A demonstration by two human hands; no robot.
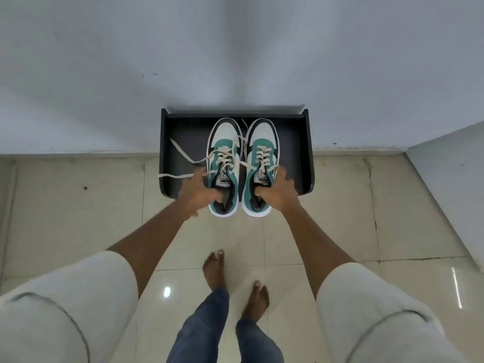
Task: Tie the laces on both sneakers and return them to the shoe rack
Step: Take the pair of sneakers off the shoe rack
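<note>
Over the dark, flat shoe rack (183, 132), the left hand (199, 193) is gripping the left sneaker (224, 142) and the right hand (279, 192) the right sneaker (263, 137) by their collars; flat cream laces (180, 150) are dangling loose.

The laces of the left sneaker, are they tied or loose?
Loose. The left sneaker has its laces trailing in long untied strands past the left hand, with no bow.

The dark shoe rack (306, 153) stands against the wall (235, 61), which blocks its far side, and low side walls hem in left and right. Both sneakers (243, 163) fill its middle, leaving bare strips on either side. Loose laces (180, 153) trail across the left strip; the near edge opens onto tiled floor (78, 205).
</note>
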